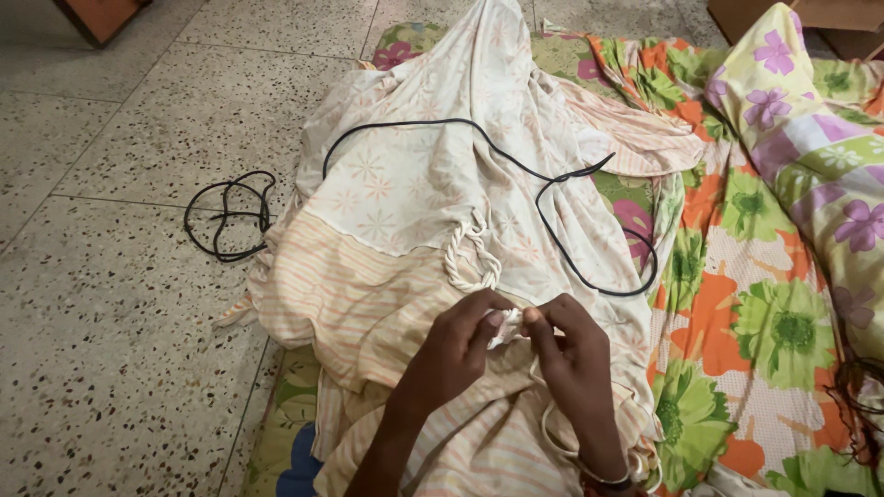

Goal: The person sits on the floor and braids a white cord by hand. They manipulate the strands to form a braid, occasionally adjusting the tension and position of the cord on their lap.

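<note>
Both hands meet over the lap, on the pale striped cloth (pixel 387 304): left hand (pixel 456 354) and right hand (pixel 575 359) with fingers (pixel 488 308) pinched narrow on the end of a white twisted cord (pixel 506 324). Judged best done by keeping strands taut, twisting evenly, working close to the braided length (pixel 471 253) above. Worth keeping clear of the black cable (pixel 552 198) lying across the cloth.

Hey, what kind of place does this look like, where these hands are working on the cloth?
Probably a room in a home, at floor level. A speckled terrazzo floor lies beside a bright flowered bedsheet, and both hands pinch a pale striped garment draped with a black cable.
</note>
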